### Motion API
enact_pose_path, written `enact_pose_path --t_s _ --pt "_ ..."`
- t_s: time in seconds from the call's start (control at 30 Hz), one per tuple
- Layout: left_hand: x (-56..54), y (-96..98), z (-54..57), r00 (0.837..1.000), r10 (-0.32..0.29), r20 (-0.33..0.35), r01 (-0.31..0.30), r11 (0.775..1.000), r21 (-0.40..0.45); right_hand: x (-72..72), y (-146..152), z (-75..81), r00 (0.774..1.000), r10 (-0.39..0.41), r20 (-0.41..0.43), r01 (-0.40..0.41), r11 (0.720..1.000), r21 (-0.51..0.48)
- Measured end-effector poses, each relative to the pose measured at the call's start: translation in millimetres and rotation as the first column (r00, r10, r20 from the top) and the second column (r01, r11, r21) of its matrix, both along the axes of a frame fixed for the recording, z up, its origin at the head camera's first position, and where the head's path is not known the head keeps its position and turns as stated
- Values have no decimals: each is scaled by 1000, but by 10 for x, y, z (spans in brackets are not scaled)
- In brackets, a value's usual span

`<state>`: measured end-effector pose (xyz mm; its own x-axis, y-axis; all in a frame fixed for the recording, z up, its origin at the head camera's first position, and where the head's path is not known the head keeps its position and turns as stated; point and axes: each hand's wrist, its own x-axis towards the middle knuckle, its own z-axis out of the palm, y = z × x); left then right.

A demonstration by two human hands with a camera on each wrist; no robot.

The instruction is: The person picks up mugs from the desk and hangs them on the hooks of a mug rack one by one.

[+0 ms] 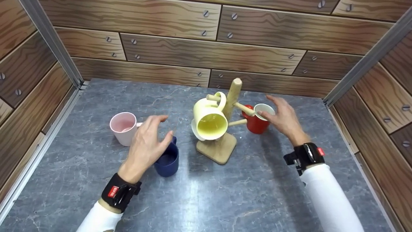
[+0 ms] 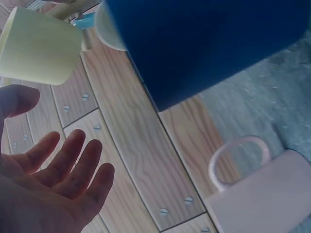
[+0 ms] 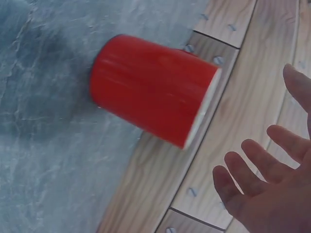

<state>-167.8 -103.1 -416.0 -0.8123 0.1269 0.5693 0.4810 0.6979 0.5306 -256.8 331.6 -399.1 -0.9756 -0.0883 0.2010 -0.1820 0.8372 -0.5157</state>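
Note:
My left hand (image 1: 145, 141) hovers between a pink mug (image 1: 123, 137) and a dark blue mug (image 1: 168, 166), thumb and fingers spread apart with nothing in them. In the left wrist view the blue mug (image 2: 214, 43) looms large beside that hand. My right hand (image 1: 283, 116) is near the rim of a red mug (image 1: 257, 125) with a white inside. The right wrist view shows its fingers (image 3: 255, 160) loosely extended, apart from the red mug. Between the hands, a yellow mug (image 1: 206, 108) hangs by its handle on a wooden mug tree (image 1: 234, 93).
Behind the yellow mug, a white mug (image 1: 195, 130) shows only partly. The tree's bare pegs (image 1: 244, 109) stick out toward the red mug. Wood-patterned walls (image 1: 167, 45) enclose the grey marbled table (image 1: 231, 199) at the back and sides.

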Motion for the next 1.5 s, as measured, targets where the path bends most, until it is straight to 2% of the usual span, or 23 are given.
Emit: enact_pose_path --t_s 0.27,0.43,0.77,1.03,1.2,1.5 --pt "32 -15 -59 1000 7 27 -7 1000 -15 -128 -5 -168 994 -32 104 25 998 61" --pt "43 -18 -70 999 10 36 -9 1000 -10 -177 -23 -235 990 -53 130 41 995 93" --pt "73 -43 -117 999 1 51 -1 1000 10 -235 -26 -336 983 -78 166 63 994 94" --pt "82 -42 -111 997 4 73 -4 1000 4 -252 -32 -327 975 -95 199 70 989 129" --pt "94 -12 -101 996 7 85 -7 1000 3 -239 -12 -307 977 -108 185 84 988 130" --pt "119 67 -88 1000 -9 24 9 1000 -3 -133 37 -246 984 -87 153 70 991 112"
